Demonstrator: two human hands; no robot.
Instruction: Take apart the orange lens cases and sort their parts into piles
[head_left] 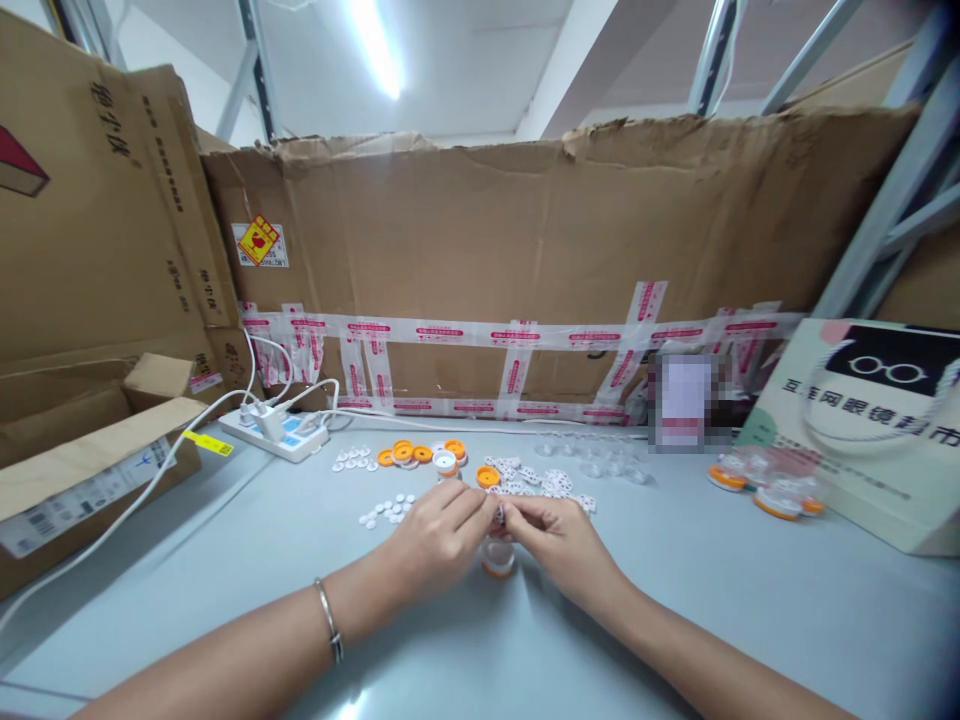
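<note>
My left hand (444, 535) and my right hand (559, 540) meet at the middle of the table. Between their pinched fingertips is a small white piece with dark spots (499, 514), partly covered by the fingers. Just beneath the fingertips stands a transparent round container with an orange base (498, 558). Behind my hands lies a spread of white perforated pieces (556, 484), with an orange ring-shaped part (487, 476) beside them. A white-topped orange part (445, 464) sits beyond my left hand. Small white discs (390, 510) lie to the left of it.
Orange round parts (403, 453) and more small white pieces (355, 459) lie farther back. Transparent caps (596, 455) stand at the back right. Assembled orange-based containers (780, 497) are beside a paper bag (862, 440). A power strip (277, 432) and open carton (97, 470) occupy the left.
</note>
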